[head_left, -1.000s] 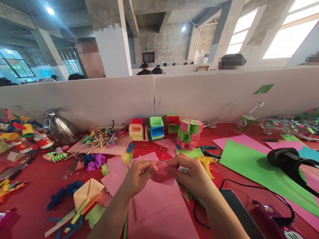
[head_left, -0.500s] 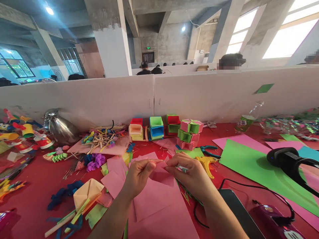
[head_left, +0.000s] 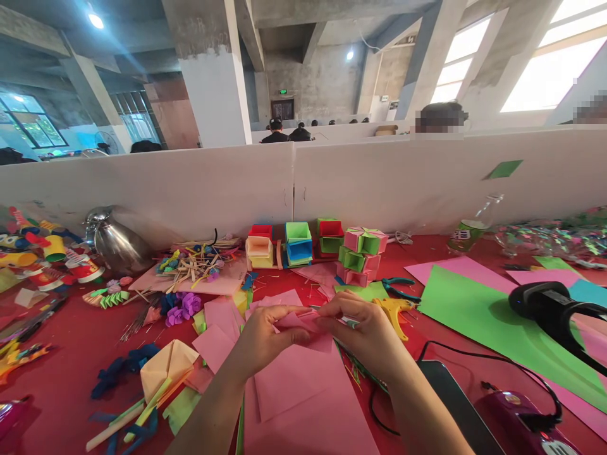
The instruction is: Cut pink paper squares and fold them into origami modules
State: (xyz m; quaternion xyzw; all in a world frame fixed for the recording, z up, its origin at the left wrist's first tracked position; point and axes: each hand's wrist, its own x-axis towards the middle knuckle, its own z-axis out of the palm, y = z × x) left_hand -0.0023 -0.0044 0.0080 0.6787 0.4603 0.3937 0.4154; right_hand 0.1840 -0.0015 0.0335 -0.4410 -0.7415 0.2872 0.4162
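Both hands hold a small folded piece of pink paper over the middle of the table. My left hand has its thumb in front and its fingers behind the paper's left side. At the right side, my right hand pinches the paper between thumb and fingers. Beneath them lies a stack of pink paper sheets. Just beyond, a stacked pink and green folded-paper piece stands upright, near a yellow hot glue gun.
Folded paper boxes line the white partition. A steel jug and a pile of sticks are at left. On the right are pliers, a large green sheet, a phone and a black cable.
My left thumb has moved down and away from the fingertips. More of the folded pink paper shows between my hands. My right hand has barely moved.
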